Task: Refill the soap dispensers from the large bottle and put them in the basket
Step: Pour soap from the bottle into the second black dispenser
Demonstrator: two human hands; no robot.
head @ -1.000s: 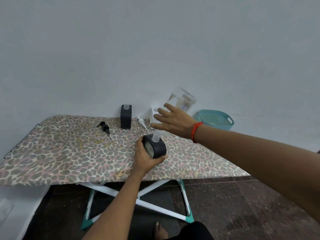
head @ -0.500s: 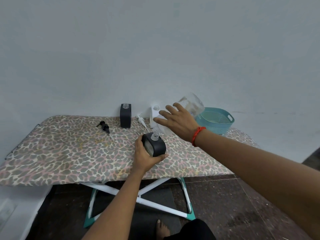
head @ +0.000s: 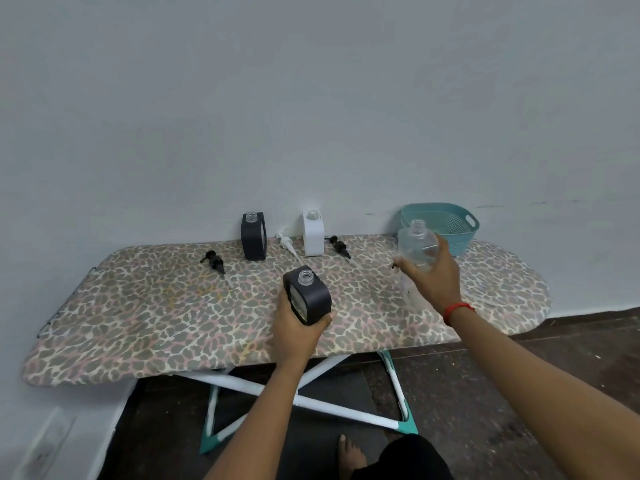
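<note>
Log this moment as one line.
left hand: grips black dispenser, uncapped | right hand: holds clear bottle upright | basket: empty

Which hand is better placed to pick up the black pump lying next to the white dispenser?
Right, probably. The right hand is nearer the black pump by the white rectangular dispenser, but must first set down the clear large bottle. The left hand holds the black square dispenser.

Probably a home: a leopard-print ironing board (head: 166,306) stands against a plain wall (head: 311,98), dark floor (head: 485,393) beneath.
</note>
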